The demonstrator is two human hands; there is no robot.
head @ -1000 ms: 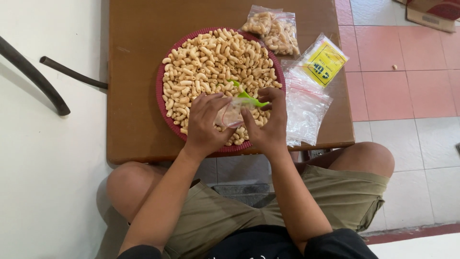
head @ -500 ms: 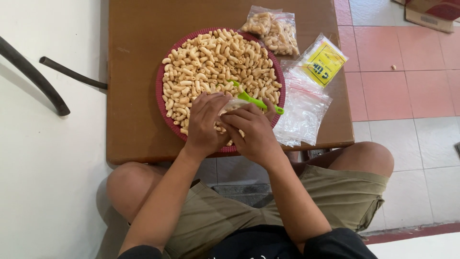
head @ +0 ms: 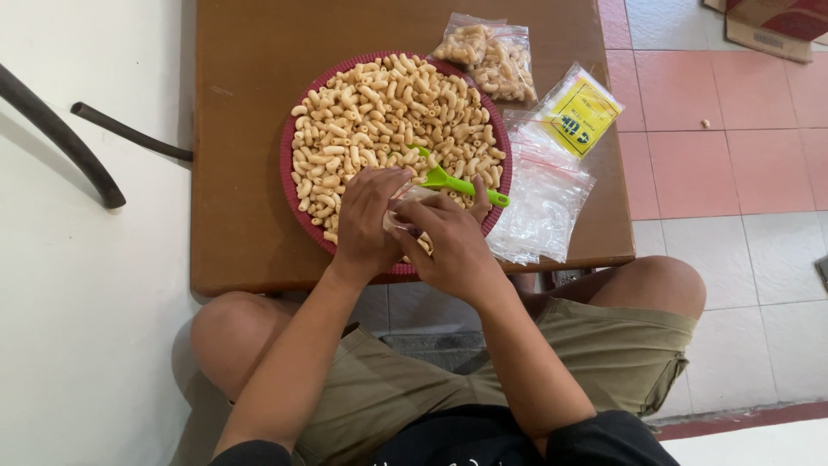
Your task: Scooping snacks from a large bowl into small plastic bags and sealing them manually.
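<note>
A round dark-red tray (head: 288, 173) heaped with pale macaroni-shaped snacks (head: 379, 112) sits on a brown table (head: 241, 129). My left hand (head: 364, 223) and my right hand (head: 450, 242) meet over the tray's near edge, both pinching a small clear plastic bag (head: 404, 207) with snacks in it, mostly hidden by my fingers. A green plastic scoop (head: 455, 182) lies on the snacks just beyond my right hand, its handle pointing right.
Two filled clear bags (head: 487, 50) lie at the table's far right. A stack of empty clear bags (head: 543, 194) and a yellow-labelled pack (head: 582, 112) lie right of the tray. A dark chair frame (head: 60, 138) stands left. Tiled floor is on the right.
My right hand let go of the green scoop, which now lies on the snacks, and moved left onto the small bag. My left hand stayed on the bag.
</note>
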